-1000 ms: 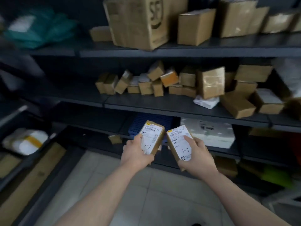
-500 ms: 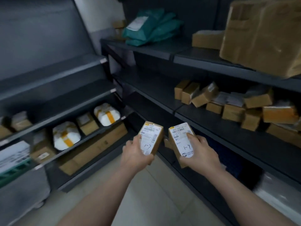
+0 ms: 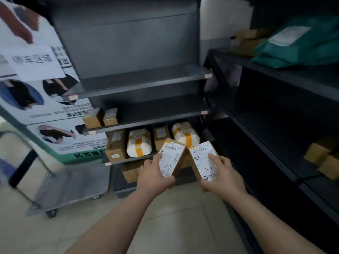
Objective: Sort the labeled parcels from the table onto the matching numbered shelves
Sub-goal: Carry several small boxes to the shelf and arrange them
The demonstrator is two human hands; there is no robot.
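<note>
Both hands full here: left hand [image 3: 156, 177] is wrapped around a small labeled parcel [image 3: 172, 158], right hand [image 3: 222, 177] grips another box [image 3: 203, 162]. They're held side by side at lower center of frame, in front of the dark shelf unit [image 3: 146, 123] with wrapped packages.

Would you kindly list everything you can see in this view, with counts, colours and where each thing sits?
Labelled parcels: two, brown with white labels, one in each hand.
White wrapped parcels: two, white with orange tape, third shelf of the middle rack.
Brown boxes: two, second shelf of the middle rack; others stand among and below the white ones.
Green mailer bags: a stack, teal, top shelf of the right rack.
Brown boxes on right rack: at least two, lower shelf, blurred.
Poster board: one, white with green edge, left.
Trolley: one, grey metal, floor at left.
Left hand: holds the left parcel.
Right hand: holds the right parcel.
</note>
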